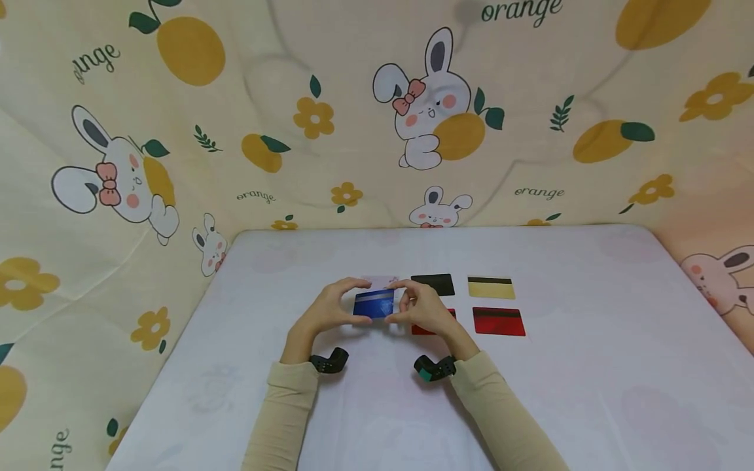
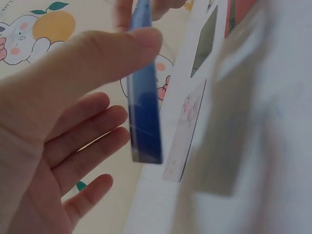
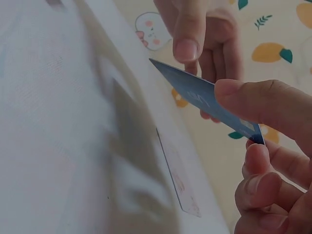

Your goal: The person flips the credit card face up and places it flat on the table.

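Note:
A blue card with a pale stripe (image 1: 374, 304) is held tilted above the white table. My right hand (image 1: 427, 307) pinches one end of the card between thumb and forefinger. Facing it, my left hand (image 1: 332, 306) is spread round the other end, its thumb overlapping the card in the left wrist view. The other left fingers (image 2: 90, 131) are parted and stand behind the card. Beneath and beyond it, a pale card with pink marks (image 3: 178, 180) lies flat on the table.
To the right lie a black card (image 1: 436, 283), a gold card (image 1: 491, 288) and a red card (image 1: 499, 322). Another red card (image 1: 450, 313) is partly hidden by my right hand. A printed cloth (image 1: 353, 150) hangs behind the table (image 1: 589, 366).

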Demonstrator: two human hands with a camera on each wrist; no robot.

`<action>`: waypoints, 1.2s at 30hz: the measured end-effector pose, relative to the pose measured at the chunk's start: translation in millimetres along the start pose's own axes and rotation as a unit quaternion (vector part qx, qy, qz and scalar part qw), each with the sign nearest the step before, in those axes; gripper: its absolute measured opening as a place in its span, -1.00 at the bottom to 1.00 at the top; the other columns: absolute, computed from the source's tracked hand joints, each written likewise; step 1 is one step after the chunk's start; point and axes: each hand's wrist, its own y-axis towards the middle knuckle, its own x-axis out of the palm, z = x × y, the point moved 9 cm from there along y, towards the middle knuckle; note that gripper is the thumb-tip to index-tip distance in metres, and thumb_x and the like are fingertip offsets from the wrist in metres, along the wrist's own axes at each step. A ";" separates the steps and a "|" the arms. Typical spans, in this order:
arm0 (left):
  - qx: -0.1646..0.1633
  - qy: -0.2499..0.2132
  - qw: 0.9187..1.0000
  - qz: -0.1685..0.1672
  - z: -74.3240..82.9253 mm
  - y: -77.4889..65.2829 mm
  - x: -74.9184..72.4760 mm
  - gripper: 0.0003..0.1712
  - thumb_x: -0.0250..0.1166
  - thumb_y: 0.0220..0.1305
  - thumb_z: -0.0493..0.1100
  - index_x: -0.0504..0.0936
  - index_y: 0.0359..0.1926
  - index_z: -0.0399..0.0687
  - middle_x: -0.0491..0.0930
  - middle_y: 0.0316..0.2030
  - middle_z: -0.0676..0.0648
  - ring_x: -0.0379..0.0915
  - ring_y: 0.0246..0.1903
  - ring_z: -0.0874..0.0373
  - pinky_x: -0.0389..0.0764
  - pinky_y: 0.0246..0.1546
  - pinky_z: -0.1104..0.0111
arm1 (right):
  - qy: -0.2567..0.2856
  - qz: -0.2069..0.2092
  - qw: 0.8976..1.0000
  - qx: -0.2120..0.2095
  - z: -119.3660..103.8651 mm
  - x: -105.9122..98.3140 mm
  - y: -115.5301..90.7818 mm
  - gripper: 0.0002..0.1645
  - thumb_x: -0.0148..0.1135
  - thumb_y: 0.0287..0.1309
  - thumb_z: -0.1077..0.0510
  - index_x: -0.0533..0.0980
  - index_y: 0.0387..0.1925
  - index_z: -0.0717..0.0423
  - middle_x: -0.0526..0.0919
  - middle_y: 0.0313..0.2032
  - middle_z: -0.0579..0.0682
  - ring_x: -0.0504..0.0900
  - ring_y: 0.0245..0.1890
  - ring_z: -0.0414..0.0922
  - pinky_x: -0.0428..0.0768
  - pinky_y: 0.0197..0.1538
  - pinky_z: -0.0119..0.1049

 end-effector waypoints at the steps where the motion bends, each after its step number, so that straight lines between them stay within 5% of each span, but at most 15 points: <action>1: 0.001 -0.001 1.000 0.001 0.6 0.3 0.5 -0.20 0.56 -0.10 -0.13 0.49 0.21 -0.21 0.52 0.21 -0.18 0.38 0.29 -0.11 0.34 0.32 -0.02 | 0.000 0.000 1.000 0.000 -0.9 0.1 -0.1 -0.28 0.55 -0.19 0.20 0.50 0.10 0.19 0.48 -0.57 -0.08 0.38 -0.57 -0.25 0.37 -0.42 -0.43; 14: 0.025 0.007 1.000 -0.003 15.0 2.3 5.9 -0.25 0.56 -0.10 -0.16 0.52 0.17 -0.21 0.56 0.16 -0.21 0.46 0.21 -0.12 0.43 0.26 0.03 | -0.001 -0.003 1.000 -0.005 -10.2 1.9 -3.4 -0.27 0.52 -0.19 0.23 0.47 0.11 0.23 0.50 -0.57 -0.05 0.35 -0.60 -0.28 0.32 -0.48 -0.46; 36: 0.015 -0.013 1.000 -0.014 15.2 -0.1 5.8 -0.33 0.54 -0.06 -0.17 0.56 0.13 -0.18 0.59 0.10 -0.23 0.51 0.14 -0.14 0.46 0.21 -0.01 | 0.033 -0.023 0.999 -0.020 -16.4 5.1 -3.4 -0.28 0.52 -0.17 0.25 0.45 0.11 0.26 0.51 -0.58 -0.06 0.35 -0.69 -0.34 0.34 -0.55 -0.46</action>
